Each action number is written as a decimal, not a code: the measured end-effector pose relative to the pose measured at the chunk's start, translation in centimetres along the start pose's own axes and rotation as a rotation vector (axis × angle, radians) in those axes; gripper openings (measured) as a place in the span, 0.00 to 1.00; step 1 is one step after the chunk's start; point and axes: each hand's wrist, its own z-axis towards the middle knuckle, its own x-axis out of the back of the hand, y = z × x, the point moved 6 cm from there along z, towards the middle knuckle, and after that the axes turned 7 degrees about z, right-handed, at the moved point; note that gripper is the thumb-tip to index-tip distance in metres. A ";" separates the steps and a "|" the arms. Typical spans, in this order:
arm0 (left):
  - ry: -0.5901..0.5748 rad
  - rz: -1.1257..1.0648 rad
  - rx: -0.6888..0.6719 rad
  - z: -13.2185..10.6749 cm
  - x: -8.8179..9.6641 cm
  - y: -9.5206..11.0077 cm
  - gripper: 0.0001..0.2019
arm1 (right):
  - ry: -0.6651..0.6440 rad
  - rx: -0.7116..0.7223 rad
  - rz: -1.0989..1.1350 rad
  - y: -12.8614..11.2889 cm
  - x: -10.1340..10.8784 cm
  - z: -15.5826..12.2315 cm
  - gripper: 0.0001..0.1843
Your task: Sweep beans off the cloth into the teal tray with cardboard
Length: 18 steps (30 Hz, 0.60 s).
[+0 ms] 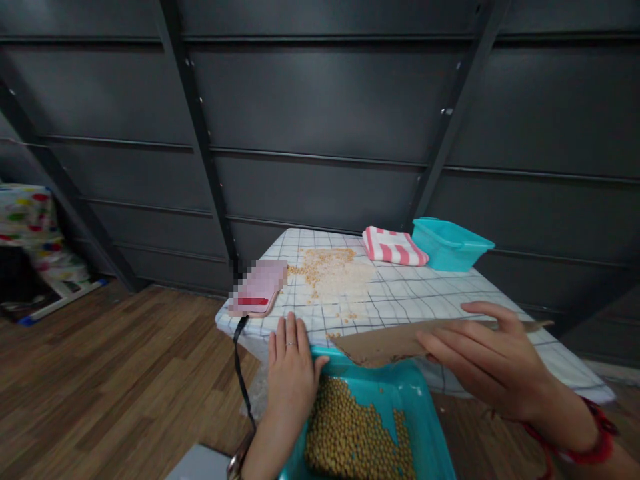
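My left hand lies with its fingers stretched out over the table's front edge, its thumb by the rim of a teal bin. Inside that bin is a heap of soybeans. My right hand grips a strip of brown cardboard, which reaches left over the bin's far rim along the table's near edge. Scattered yellowish grains lie on the checked tablecloth, beside a pale powdery patch. A few more grains sit close to the cardboard's left end.
A pink phone-like object, partly pixelated, lies at the table's left with a black strap hanging down. At the back right are a folded pink-striped towel and a turquoise basket. A dark panelled wall stands behind.
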 end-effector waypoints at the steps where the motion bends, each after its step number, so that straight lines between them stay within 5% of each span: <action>1: -0.005 0.002 0.003 0.0 -0.1 0.0 0.31 | 0.001 0.008 -0.022 0.0 -0.1 0.0 0.14; 18: -0.016 0.000 0.002 0.2 0.2 0.2 0.30 | 0.089 -0.008 -0.154 0.7 -0.6 1.0 0.07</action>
